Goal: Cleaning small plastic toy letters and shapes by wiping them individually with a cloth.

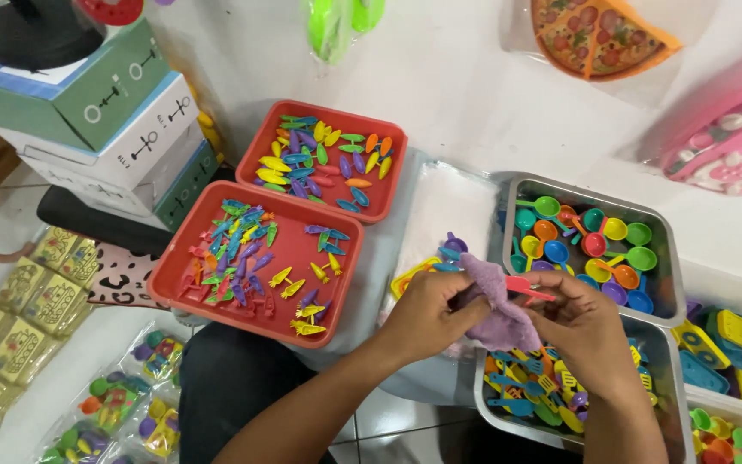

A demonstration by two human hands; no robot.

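We see two red trays [216,277] of small coloured toy vegetables, a metal tray [670,258] of toy spoons and a lower metal tray [484,397] of toy utensils, partly hidden by our wrists. Our left hand [427,311] and right hand [586,325] meet above them, each grip clamped on the purple cloth [498,302], which wraps a pink toy utensil [529,288].

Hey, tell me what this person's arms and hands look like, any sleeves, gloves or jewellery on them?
Both forearms are bare as far as the picture shows: no sleeve reaches the wrists. The left hand and right hand wear no gloves, and no watch, bracelet or ring shows. Nails look short and unpainted, though they are too small to judge well. The upper arms are out of view.
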